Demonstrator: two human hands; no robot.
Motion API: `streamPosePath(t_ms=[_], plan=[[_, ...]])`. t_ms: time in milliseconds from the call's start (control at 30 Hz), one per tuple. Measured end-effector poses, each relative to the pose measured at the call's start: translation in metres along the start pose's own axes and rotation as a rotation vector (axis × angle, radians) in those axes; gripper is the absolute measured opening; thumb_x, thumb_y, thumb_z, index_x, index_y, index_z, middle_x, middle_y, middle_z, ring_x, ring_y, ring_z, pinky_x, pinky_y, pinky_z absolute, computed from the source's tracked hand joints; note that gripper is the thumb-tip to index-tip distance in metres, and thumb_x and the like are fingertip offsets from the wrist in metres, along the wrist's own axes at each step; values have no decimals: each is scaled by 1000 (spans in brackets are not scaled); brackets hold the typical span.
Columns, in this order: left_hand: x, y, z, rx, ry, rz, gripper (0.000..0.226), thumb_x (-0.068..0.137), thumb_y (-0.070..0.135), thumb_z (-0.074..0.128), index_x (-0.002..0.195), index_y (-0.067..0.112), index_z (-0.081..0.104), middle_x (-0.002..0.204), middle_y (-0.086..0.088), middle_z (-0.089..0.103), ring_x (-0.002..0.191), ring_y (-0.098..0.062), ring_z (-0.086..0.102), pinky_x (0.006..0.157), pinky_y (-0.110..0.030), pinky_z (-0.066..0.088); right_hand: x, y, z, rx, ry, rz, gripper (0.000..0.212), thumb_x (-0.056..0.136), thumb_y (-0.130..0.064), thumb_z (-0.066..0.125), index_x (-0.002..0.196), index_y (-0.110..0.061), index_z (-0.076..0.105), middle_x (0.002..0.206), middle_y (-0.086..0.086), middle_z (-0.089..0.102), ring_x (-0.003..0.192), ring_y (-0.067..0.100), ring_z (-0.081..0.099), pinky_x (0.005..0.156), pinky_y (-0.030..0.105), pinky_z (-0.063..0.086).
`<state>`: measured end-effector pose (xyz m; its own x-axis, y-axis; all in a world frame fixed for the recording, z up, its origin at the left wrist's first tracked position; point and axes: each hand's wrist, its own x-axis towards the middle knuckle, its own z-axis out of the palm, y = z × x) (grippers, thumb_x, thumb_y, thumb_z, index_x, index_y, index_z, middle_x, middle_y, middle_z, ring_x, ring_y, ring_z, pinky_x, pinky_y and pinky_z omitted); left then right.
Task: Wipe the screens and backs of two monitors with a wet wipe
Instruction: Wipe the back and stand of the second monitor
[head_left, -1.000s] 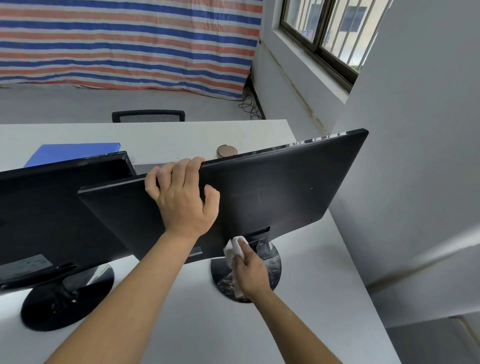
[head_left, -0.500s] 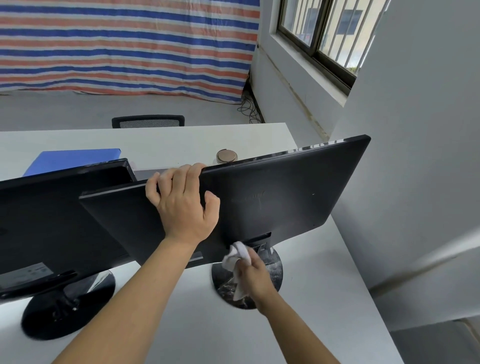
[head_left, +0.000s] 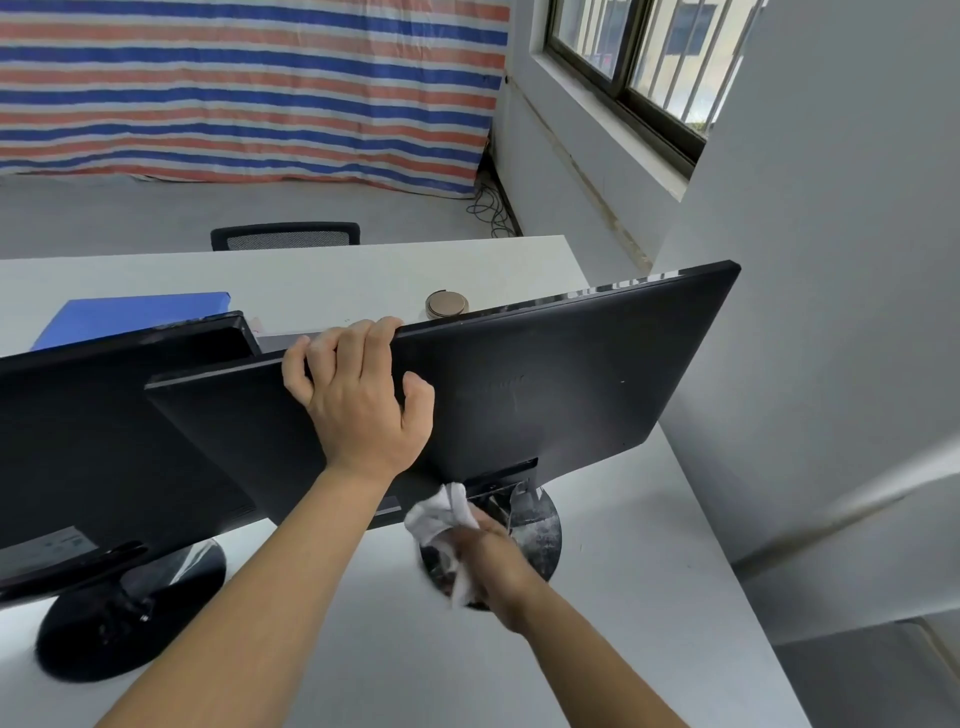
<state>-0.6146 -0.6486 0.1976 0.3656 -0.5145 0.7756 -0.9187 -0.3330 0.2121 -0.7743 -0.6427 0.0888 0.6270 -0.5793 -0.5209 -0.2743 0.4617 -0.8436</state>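
Back-wiping, low on the right monitor (head_left: 545, 395). Looking at both panels from behind, with the right monitor planted on its round base (head_left: 543, 527) near the right end of the desk (head_left: 649, 597), lapping in front of the left monitor (head_left: 93, 447), and screens turned away, so no telling whether done. Clamping the top edge with the left hand (head_left: 363, 405), fingers hooked over to the screen side, thumb spread on the back; bracing, probably. Pinching a bunched wipe (head_left: 441, 512) in the right hand (head_left: 493, 564), fingers curled round it, loose tail trailing under the palm; blurred there, so likely mid-stroke. Pressing the wad to the bottom strip of the back, just left of the stand neck, above the base. Reads as the fiddly bit round the mount, with the broad dark panel above and to the right possibly yet to cover, going by position alone. Next up, likely: sweeping up and outward across that panel in long passes, with light pressure and a firm left hand so as not to rock the thing on its single neck. Then shifting that grip to reach the patch beneath the palm. After that, on to the left monitor's back. Worth minding the trailing tail near the neck: easy to snag.
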Motion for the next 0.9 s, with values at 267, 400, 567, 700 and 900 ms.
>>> streamPosePath(t_ms=[267,400,567,700,900], plan=[[1,3,-1,1,-4,5,43,78,28,46,114,12,65,103,-4,62,104,-29,52,105,-50,26,0,-4,29,11,154,-77,31,85,-6,46,113,-9,61,78,5,61,70,16,57,64,28,50],[-2,-5,-3,8,-9,9,44,78,27,46,115,12,65,104,-4,62,104,-29,51,104,-53,30,-12,-9,-7,104,170,44,19,82,-2,47,89,-3,65,65,7,59,57,16,53,57,22,44],[1,5,-3,-13,-12,10,44,77,27,47,114,12,65,104,-4,62,104,-30,51,105,-52,28,6,-10,23,-36,379,-85,31,85,-20,47,113,-12,58,93,2,66,85,20,61,79,35,54],[0,-2,-3,-19,-9,-24,43,77,26,45,113,13,64,102,-4,62,104,-31,51,105,-55,29,-10,0,19,78,184,1,28,84,-8,48,104,-9,67,79,6,65,67,16,60,61,22,48],[-1,4,-5,-28,-12,11,44,77,27,46,114,12,64,103,-3,61,103,-29,51,106,-51,26,11,1,18,144,422,-62,22,87,-19,49,107,-19,58,91,11,65,78,20,61,71,29,52]])
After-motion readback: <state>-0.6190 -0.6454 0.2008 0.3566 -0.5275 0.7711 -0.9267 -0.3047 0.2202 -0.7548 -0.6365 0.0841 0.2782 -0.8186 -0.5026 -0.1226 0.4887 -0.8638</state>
